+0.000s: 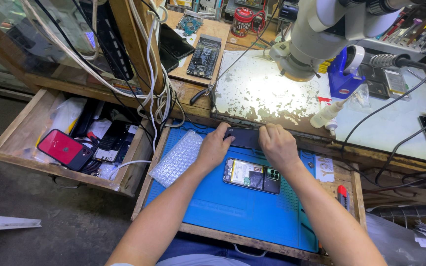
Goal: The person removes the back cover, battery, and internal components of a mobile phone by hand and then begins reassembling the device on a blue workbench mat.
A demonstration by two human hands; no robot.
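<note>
Both hands close on a dark flat phone panel at the far edge of the blue work mat: the left hand pinches its left end with the fingertips curled over the top edge, and the right hand clamps the right end, knuckles up, so the panel is held between them just above the mat and against the lip of the worn white bench plate. Just beside the hands, nearer the body, the opened phone body lies flat on the mat with its battery and camera cluster facing up. To handle the panel well, it seems wise to keep an even grip at both ends and avoid bending a thin part, and to keep it over the mat so nothing drops to the floor. A sheet of bubble wrap rests on the mat's left side, near the left wrist. Farther out, a microscope head hangs over the plate, a small squeeze bottle lies at its edge, and a red phone sits in the open wooden drawer to the left.
</note>
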